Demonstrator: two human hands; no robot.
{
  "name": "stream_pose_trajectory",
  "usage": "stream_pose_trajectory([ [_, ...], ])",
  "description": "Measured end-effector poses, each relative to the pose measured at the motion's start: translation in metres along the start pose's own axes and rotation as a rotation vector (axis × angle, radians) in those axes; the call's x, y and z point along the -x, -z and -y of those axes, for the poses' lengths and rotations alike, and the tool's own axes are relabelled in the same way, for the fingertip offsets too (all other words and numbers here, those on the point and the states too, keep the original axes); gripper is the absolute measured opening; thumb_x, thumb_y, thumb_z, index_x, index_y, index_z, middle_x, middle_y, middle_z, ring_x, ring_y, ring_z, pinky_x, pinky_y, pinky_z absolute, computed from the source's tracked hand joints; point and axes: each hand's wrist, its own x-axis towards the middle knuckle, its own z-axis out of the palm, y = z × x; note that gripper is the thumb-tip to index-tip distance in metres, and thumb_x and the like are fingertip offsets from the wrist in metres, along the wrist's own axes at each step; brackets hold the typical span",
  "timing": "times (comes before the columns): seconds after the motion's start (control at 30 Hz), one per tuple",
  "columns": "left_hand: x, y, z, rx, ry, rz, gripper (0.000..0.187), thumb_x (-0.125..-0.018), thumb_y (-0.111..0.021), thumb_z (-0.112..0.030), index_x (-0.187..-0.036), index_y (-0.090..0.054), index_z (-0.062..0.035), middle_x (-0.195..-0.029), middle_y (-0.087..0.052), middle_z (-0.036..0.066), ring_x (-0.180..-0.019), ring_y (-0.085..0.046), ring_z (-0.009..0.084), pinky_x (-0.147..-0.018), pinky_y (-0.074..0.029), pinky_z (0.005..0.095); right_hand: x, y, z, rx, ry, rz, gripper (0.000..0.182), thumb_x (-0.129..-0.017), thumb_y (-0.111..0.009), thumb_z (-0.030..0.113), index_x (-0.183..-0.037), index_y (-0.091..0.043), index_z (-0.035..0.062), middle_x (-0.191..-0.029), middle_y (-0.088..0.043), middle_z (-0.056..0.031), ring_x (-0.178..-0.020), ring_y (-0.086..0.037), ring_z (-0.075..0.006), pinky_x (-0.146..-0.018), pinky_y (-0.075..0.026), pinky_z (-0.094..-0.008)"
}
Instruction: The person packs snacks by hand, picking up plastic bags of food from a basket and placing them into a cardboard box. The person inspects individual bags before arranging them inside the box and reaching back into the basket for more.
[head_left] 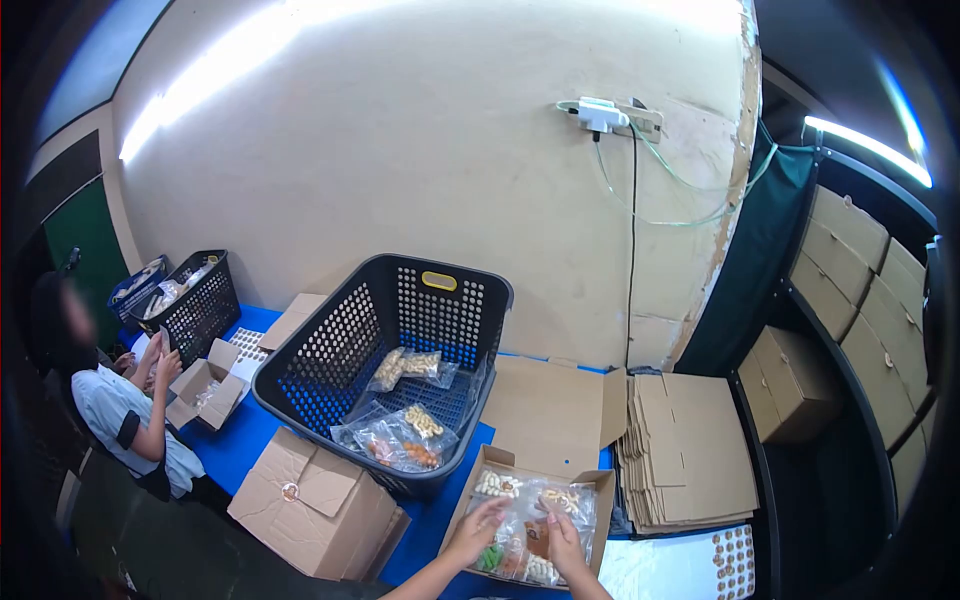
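An open cardboard box (607,497) lies in front of me with its lid folded back. Inside it are clear plastic bags of small items (497,486), some pale, some green, some brown. My left hand (482,527) is over the left part of the box, fingers apart, with nothing held. Over the right part is my right hand (563,536), its fingers near a bag; whether they grip it is unclear. Behind the box stands a large dark basket (470,290), holding bags of pale pieces (410,366) and of orange pieces (420,455).
A closed carton (300,500) sits left of the box. Flattened cardboard (700,450) is stacked at the right, above a sticker sheet (733,562). A person (135,420) works at the far left beside another basket (205,305). Shelves hold boxes (790,380).
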Motion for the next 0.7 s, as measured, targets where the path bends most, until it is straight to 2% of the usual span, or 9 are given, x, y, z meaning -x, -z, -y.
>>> stream_pose_trajectory([
  [0.17, 0.008, -0.04, 0.007, -0.067, -0.155, -0.028, 0.068, -0.089, -0.062, -0.031, -0.141, -0.031, -0.0001, -0.142, -0.037, 0.016, -0.131, -0.036, 0.0232, -0.107, -0.03, 0.0351, -0.012, -0.013, -0.031, 0.173, 0.33, 0.022, 0.042, -0.097, -0.043, 0.027, -0.129, -0.05, 0.0006, -0.119, -0.049, -0.0133, -0.113, -0.047, -0.0252, -0.098, -0.035, -0.0335],
  [0.2, 0.009, -0.04, 0.004, -0.074, -0.151, -0.029, 0.068, -0.089, -0.062, -0.031, -0.141, -0.031, -0.0001, -0.142, -0.037, 0.016, -0.131, -0.036, 0.0232, -0.107, -0.03, 0.0351, -0.015, -0.015, -0.025, 0.093, 0.254, -0.003, 0.04, -0.092, -0.053, 0.023, -0.125, -0.053, 0.0006, -0.12, -0.047, -0.013, -0.115, -0.044, -0.0246, -0.097, -0.036, -0.0341],
  [0.23, 0.01, -0.039, 0.0, -0.018, -0.075, -0.059, 0.06, -0.09, -0.06, -0.029, -0.136, -0.037, 0.0014, -0.135, -0.044, 0.016, -0.126, -0.042, 0.0218, -0.104, -0.033, 0.0336, -0.018, -0.021, -0.019, 0.084, 0.254, -0.005, 0.04, -0.092, -0.053, 0.023, -0.125, -0.053, 0.0006, -0.12, -0.047, -0.013, -0.115, -0.044, -0.0246, -0.097, -0.036, -0.0341],
  [0.3, 0.011, -0.038, -0.003, 0.103, 0.08, -0.123, 0.046, -0.093, -0.056, -0.026, -0.127, -0.049, 0.0046, -0.121, -0.058, 0.014, -0.114, -0.053, 0.0191, -0.098, -0.04, 0.0306, -0.018, -0.03, -0.008, 0.12, 0.074, -0.373, 0.028, -0.084, -0.064, 0.017, -0.11, -0.062, 0.0049, -0.118, -0.049, -0.013, -0.114, -0.046, -0.0249, -0.097, -0.037, -0.0361],
  [0.33, 0.008, -0.036, -0.001, 0.079, 0.059, -0.16, 0.038, -0.097, -0.05, -0.025, -0.118, -0.056, 0.0052, -0.108, -0.065, 0.011, -0.103, -0.06, 0.0166, -0.094, -0.043, 0.0284, -0.023, -0.02, -0.02, 0.066, 0.049, -0.289, 0.029, -0.081, -0.069, 0.012, -0.107, -0.065, 0.0004, -0.119, -0.053, -0.0123, -0.112, -0.049, -0.0214, -0.096, -0.038, -0.0337],
  [0.37, 0.009, -0.034, 0.0, 0.081, 0.068, -0.157, 0.038, -0.097, -0.05, -0.025, -0.118, -0.056, 0.0052, -0.108, -0.065, 0.011, -0.103, -0.06, 0.0166, -0.094, -0.043, 0.0284, -0.025, -0.009, -0.031, 0.068, 0.039, -0.292, 0.029, -0.081, -0.069, 0.012, -0.107, -0.065, 0.0004, -0.119, -0.053, -0.0123, -0.112, -0.049, -0.0214, -0.096, -0.038, -0.0337],
  [0.43, 0.012, -0.029, -0.009, 0.048, 0.07, -0.095, 0.04, -0.099, -0.045, -0.028, -0.119, -0.055, 0.0047, -0.108, -0.065, 0.011, -0.101, -0.06, 0.016, -0.094, -0.043, 0.0286, -0.029, 0.001, -0.02, -0.194, -0.162, 0.052, 0.025, -0.084, -0.067, 0.016, -0.103, -0.067, -0.0005, -0.113, -0.062, -0.0115, -0.105, -0.055, -0.019, -0.097, -0.037, -0.0332],
  [0.57, 0.008, -0.01, 0.008, -0.047, 0.108, 0.078, 0.043, -0.1, -0.039, -0.032, -0.124, -0.053, 0.0014, -0.116, -0.061, 0.012, -0.111, -0.055, 0.0182, -0.098, -0.039, 0.031, -0.022, 0.018, -0.015, -0.092, -0.219, 0.055, 0.03, -0.091, -0.058, 0.025, -0.106, -0.067, -0.0007, -0.105, -0.067, -0.0103, -0.103, -0.058, -0.0164, -0.095, -0.04, -0.0312],
  [0.7, 0.003, -0.006, -0.019, 0.019, 0.077, -0.05, 0.044, -0.098, -0.044, -0.03, -0.133, -0.046, -0.0025, -0.128, -0.053, 0.013, -0.122, -0.047, 0.0224, -0.104, -0.032, 0.0336, -0.021, 0.025, -0.006, -0.167, -0.089, -0.182, 0.042, -0.098, -0.045, 0.032, -0.118, -0.058, -0.0029, -0.109, -0.065, -0.0116, -0.101, -0.06, -0.0195, -0.093, -0.044, -0.0318],
])
